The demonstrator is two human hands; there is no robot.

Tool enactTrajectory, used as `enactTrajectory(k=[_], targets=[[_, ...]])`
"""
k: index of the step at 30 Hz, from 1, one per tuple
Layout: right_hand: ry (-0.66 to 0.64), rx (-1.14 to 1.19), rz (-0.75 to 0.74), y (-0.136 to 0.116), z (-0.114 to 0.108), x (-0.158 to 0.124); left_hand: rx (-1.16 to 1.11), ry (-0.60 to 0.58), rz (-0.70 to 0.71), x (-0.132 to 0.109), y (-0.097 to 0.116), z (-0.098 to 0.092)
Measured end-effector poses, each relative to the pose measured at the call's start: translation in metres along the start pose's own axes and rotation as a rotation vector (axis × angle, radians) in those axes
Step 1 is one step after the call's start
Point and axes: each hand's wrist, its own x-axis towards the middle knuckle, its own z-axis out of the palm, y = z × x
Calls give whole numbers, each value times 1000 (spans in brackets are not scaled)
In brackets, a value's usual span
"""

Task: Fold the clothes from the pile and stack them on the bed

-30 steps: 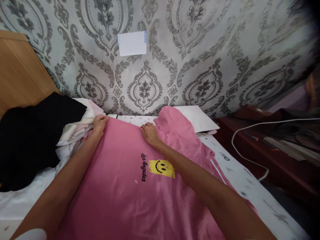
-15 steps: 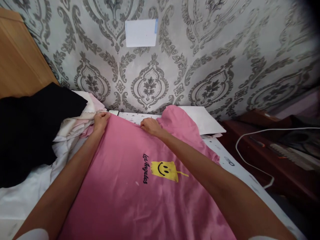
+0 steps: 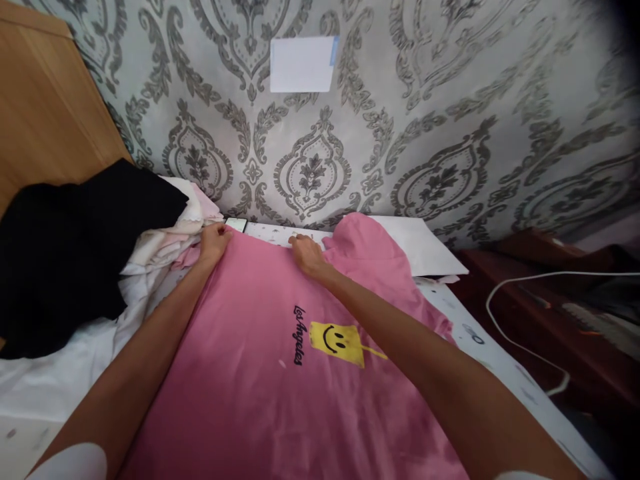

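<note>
- The pink shirt (image 3: 240, 387) lies spread on a white printed sheet (image 3: 493, 350), and it covers the middle of this sheet from near the far edge down to the bottom of the view.
- The left hand (image 3: 214, 243) is at the far left corner of the shirt; its fingers are closed together and pinch the cloth there.
- The right hand (image 3: 308, 256) is on the far edge of the shirt, to the right of the left hand and apart from it. Its fingers are bent and touch this edge, but I cannot tell if they grasp the cloth or only rest on it.
- Black lettering (image 3: 299, 335), which reads "Los Angeles", runs sideways on the shirt; just beside it, to the right, is a yellow smiling print (image 3: 336, 343), near the right forearm.
- To the right of the right hand, a part of the shirt is bunched, with soft folds, and it overlaps a white flat board (image 3: 423, 247) at the far right corner of the sheet.
- A small phone-like object (image 3: 236, 225) lies at the far edge of the sheet, just beyond the left hand.
- Along the left side of the sheet there are light-coloured clothes (image 3: 163, 248), with a black cloth (image 3: 75, 260) on top of them.
- Beyond the right edge of the sheet, a white cable (image 3: 515, 281) lies curved over dark red furniture (image 3: 530, 333).
</note>
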Motion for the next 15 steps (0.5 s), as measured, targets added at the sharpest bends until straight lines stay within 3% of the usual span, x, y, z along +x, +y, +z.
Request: enactTrajectory(k=[2, 5, 8, 11, 15], targets=[[43, 28, -24, -12, -1, -7, 36, -20, 18, 1, 0, 0], [107, 124, -242, -45, 1, -19, 74, -55, 50, 0, 0, 0], [82, 177, -429, -85, 12, -25, 106, -93, 103, 0, 1, 0], [71, 199, -408, -111, 25, -26, 141, -140, 157, -2, 2, -1], [70, 240, -336, -121, 32, -23, 199, -188, 211, -9, 9, -1]])
